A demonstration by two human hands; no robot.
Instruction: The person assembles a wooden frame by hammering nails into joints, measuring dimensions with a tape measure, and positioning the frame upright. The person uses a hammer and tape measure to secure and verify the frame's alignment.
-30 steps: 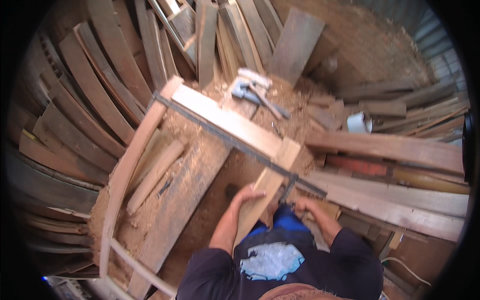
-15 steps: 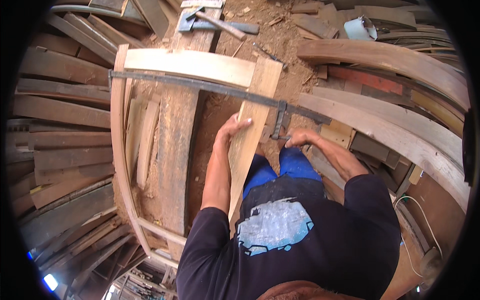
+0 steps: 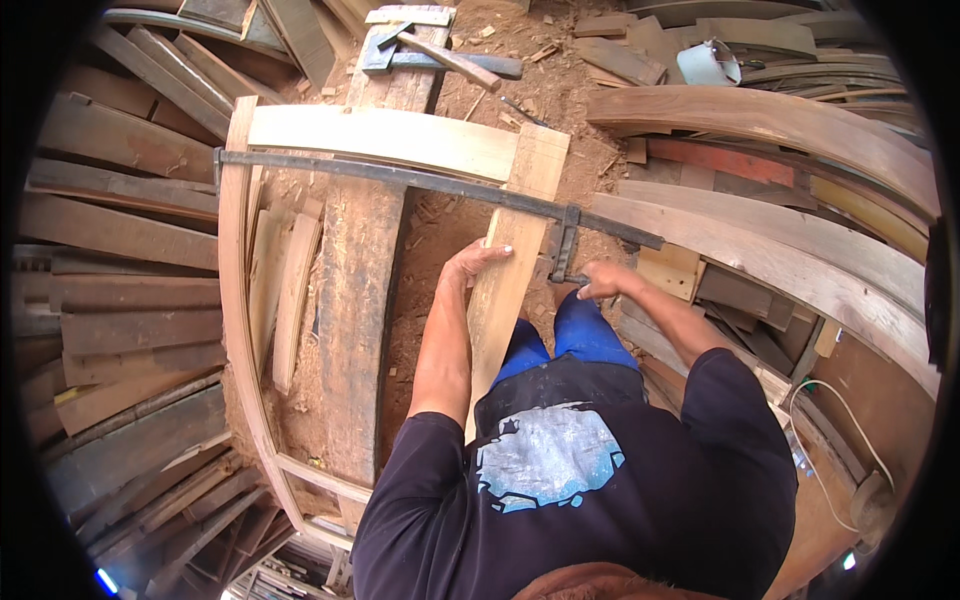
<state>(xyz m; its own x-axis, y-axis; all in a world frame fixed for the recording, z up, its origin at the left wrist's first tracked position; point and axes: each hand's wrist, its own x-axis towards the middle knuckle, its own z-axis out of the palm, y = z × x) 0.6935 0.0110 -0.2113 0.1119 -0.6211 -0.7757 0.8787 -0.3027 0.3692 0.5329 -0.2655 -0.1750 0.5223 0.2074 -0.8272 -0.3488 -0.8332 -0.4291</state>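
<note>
A pale wooden frame (image 3: 380,132) lies across a thick, worn beam (image 3: 355,260). Over its far end runs a long dark metal bar clamp (image 3: 400,178), its fixed end at the frame's left side. The sliding jaw (image 3: 566,240) is on the right, beside the frame's right-hand board (image 3: 538,165). My left hand (image 3: 476,263) grips this board by its edge, thumb on top and fingers out of sight beneath. My right hand (image 3: 606,280) is closed around the screw handle of the clamp, just below the jaw.
A hammer (image 3: 445,58) lies on the beam's far end, on another dark tool. Curved boards (image 3: 760,130) are stacked at the right, near a white bucket (image 3: 708,63). More planks (image 3: 140,255) line the left. Shavings cover the ground, and a pale cord (image 3: 845,415) hangs at lower right.
The view has shifted slightly, so the frame and clamp sit a little lower in it. My left hand stays on the board and my right hand stays at the clamp's handle, its grip slightly turned.
</note>
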